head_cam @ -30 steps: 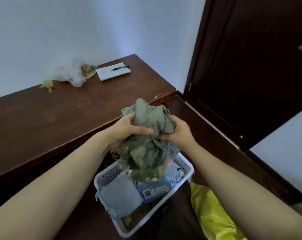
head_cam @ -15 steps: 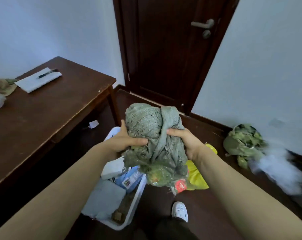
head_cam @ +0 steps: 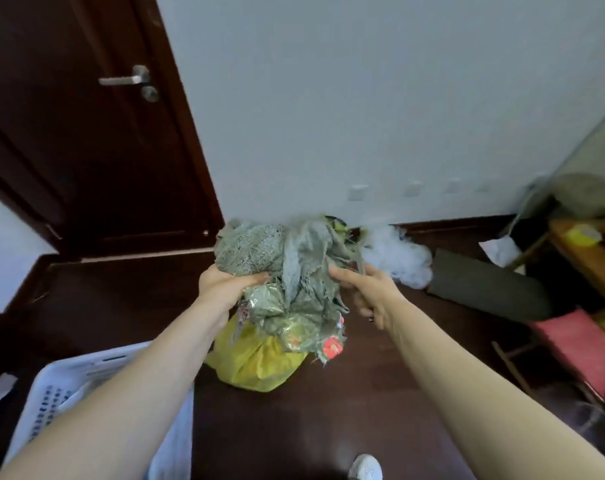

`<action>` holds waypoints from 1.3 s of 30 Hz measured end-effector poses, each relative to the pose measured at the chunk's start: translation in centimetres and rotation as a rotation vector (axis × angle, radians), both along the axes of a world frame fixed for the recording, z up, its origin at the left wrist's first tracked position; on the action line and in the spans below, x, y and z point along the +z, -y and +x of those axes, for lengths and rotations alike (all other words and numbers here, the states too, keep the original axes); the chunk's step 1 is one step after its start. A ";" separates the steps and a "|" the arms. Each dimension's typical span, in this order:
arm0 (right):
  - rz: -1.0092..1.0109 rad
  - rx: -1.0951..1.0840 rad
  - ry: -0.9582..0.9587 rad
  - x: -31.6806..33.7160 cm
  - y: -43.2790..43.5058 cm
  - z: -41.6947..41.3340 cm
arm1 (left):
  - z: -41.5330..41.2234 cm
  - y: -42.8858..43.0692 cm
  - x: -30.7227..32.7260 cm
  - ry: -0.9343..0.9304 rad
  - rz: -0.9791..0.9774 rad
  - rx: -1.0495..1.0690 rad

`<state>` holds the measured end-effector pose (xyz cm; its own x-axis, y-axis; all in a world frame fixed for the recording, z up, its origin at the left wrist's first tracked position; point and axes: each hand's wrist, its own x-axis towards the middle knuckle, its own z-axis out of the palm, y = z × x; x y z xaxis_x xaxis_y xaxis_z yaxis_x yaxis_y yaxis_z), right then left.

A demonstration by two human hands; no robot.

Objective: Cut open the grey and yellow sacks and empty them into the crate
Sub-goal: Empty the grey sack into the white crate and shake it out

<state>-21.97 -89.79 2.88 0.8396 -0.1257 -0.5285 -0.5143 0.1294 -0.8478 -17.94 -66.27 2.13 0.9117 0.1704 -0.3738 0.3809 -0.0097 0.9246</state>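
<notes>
1. Nearer to us than the fingers, down on their left, stands the white crate. A second ago we held the grey sack straight above it. Now we have swung round, and the sack hangs clear of its rim, over the floor.
2. We judge that this matters. Green and red packets still show through the mesh, so the emptying looks unfinished, and anything that slips out here would miss the crate.
3. Our left hand grasps the sack from its lower left, with the thumb laid across the bunched mesh. The other fingers are hidden behind the mesh.
4. Our right hand is at the sack's right edge. Its forefinger is stretched along the cloth and its other fingers are clenched round a thin grey strip rising from the fist. We take the strip for a strand of the sack, but cannot be sure.
5. Directly beneath the fingers, the yellow sack sits on the floor, in neither hand and seemingly still closed. Whether the grey sack's hanging end touches it, we cannot tell.
6. Beyond the fingers, white fluff lies at the foot of the wall, with a dark cushion just to its right. The door stands far off to the left.
</notes>
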 end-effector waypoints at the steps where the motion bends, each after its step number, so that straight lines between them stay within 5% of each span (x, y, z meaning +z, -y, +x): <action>1: -0.019 -0.041 0.003 -0.3 3.3 -0.3 | 1.0 3.4 -0.3 -0.004 -0.004 -0.028; 14: -0.184 -0.234 -0.349 -4.2 36.5 -2.6 | 13.2 39.8 -2.5 0.046 0.097 -0.226; 19: -0.065 -0.526 -0.168 -5.0 43.9 1.7 | 18.8 50.9 -4.1 0.063 0.144 -0.382; 25: -0.147 -0.753 0.164 -3.7 53.1 11.6 | 25.9 64.4 -5.3 0.096 0.106 -0.551; 29: -0.061 -0.766 0.179 -2.6 59.1 18.1 | 29.2 73.9 -4.5 0.149 0.105 -0.649; 35: -0.077 -0.915 0.183 -2.1 71.2 21.8 | 32.3 88.8 -3.2 -0.199 -0.187 -1.019; 39: -0.172 -0.993 0.135 -3.7 81.3 23.5 | 34.5 98.2 -3.6 -0.208 -0.211 -1.061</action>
<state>1.49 -171.07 -0.78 0.3655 -0.8640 -0.3463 -0.1389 0.3172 -0.9381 16.56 -164.46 -1.50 0.4728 -0.7476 -0.4665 0.4210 -0.2735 0.8649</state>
